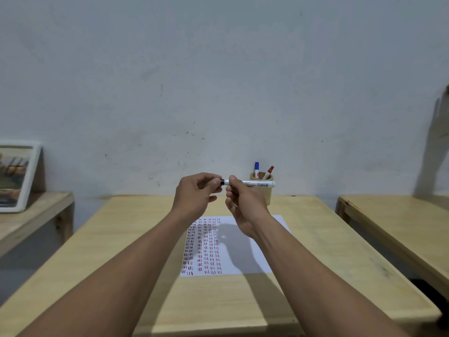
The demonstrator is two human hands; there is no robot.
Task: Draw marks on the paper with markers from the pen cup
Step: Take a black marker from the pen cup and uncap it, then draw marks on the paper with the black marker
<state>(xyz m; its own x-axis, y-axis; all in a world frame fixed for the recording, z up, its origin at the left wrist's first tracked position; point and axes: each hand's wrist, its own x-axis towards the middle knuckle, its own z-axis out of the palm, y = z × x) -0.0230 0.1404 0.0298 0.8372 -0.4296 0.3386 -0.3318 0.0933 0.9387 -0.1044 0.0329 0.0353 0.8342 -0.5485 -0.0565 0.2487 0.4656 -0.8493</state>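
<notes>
Desk (121, 251) of pale wood is filling the lower half of the view, its far edge sitting close to a scuffed grey-white wall (218, 81). A sheet of paper (243, 254) is lying flat near the middle of the desk, its left part covered in columns of short red and dark marks, its right part blank and shaded by the arms. The pen cup (267, 193), a wooden cylinder, is standing at the far edge of the desk just beyond the paper, holding a blue-capped marker (256, 167) and a red-capped marker (269, 171).

Above the paper, both hands are holding a white marker (257, 183) level. The right hand (245, 207) is gripping its barrel between thumb and fingers, and the left hand (196, 195) is pinching the black cap (222, 182) at the marker's left end. Whether the cap is seated or coming off cannot be told.

Bare wood is lying open to the left and right of the paper and between it and the near edge. A gap of floor is separating this desk from a lower wooden bench (31, 217) on the left, where a white-framed picture (17, 176) is leaning, and from a second wooden table (401, 222) on the right.
</notes>
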